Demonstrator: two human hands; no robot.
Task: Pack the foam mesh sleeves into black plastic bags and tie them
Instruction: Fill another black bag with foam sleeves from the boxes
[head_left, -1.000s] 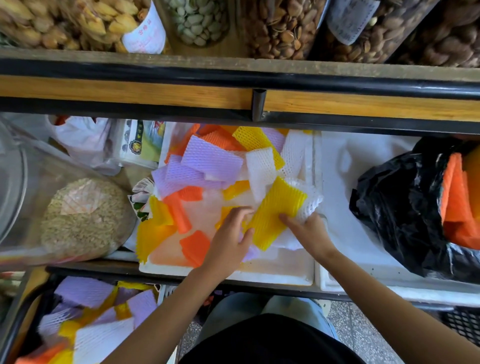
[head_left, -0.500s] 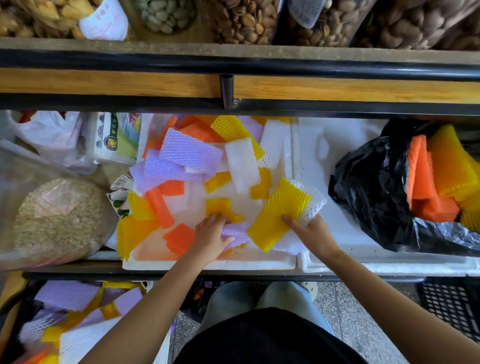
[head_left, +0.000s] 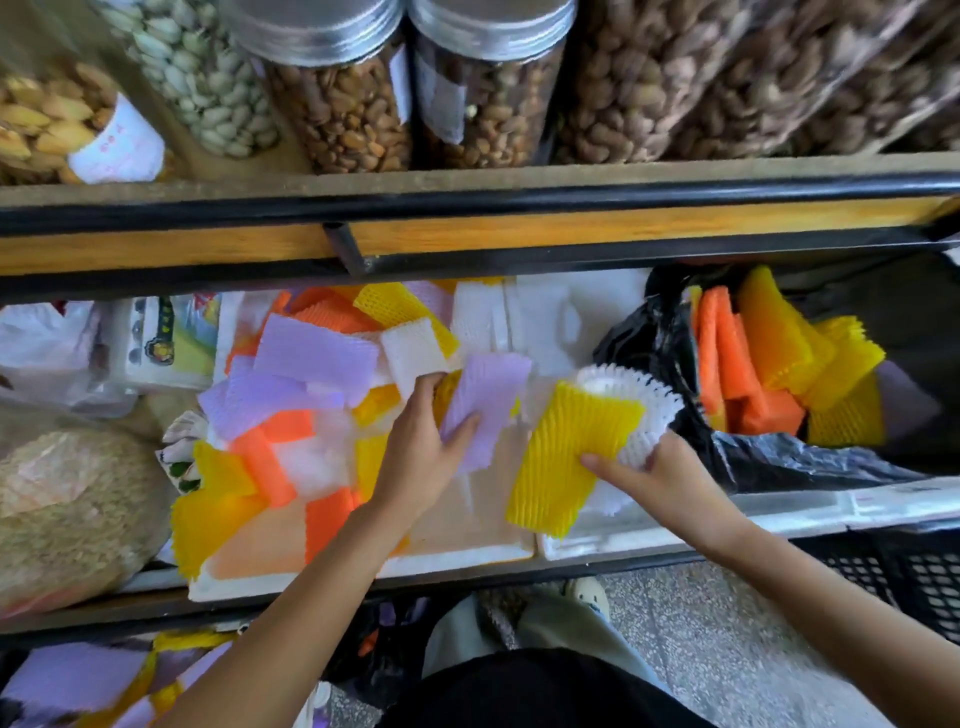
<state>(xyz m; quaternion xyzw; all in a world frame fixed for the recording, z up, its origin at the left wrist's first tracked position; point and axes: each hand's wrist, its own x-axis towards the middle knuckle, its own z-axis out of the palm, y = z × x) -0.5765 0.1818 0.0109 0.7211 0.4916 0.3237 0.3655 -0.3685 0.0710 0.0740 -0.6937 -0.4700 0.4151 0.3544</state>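
Loose foam mesh sleeves (head_left: 291, 395) in purple, orange, yellow and white lie heaped in a white foam tray (head_left: 467, 558) on the lower shelf. My left hand (head_left: 421, 452) pinches a purple sleeve (head_left: 488, 400) and holds it lifted over the pile. My right hand (head_left: 660, 478) grips a small stack with a yellow sleeve (head_left: 571, 457) on top and white ones (head_left: 644, 405) under it. To the right an open black plastic bag (head_left: 665, 358) holds orange and yellow sleeves (head_left: 769, 374).
A wood-edged shelf (head_left: 467, 234) with jars of nuts (head_left: 343, 93) hangs above the tray. A clear bag of grain (head_left: 67, 514) sits at the left. A second white foam tray (head_left: 675, 525) lies under the black bag. More sleeves (head_left: 78, 675) lie at bottom left, a black crate (head_left: 924, 577) at bottom right.
My left hand has picked a purple sleeve out of the pile and raised it toward the right. The right hand's stack has shifted right, nearer the black bag. The camera tilted up.
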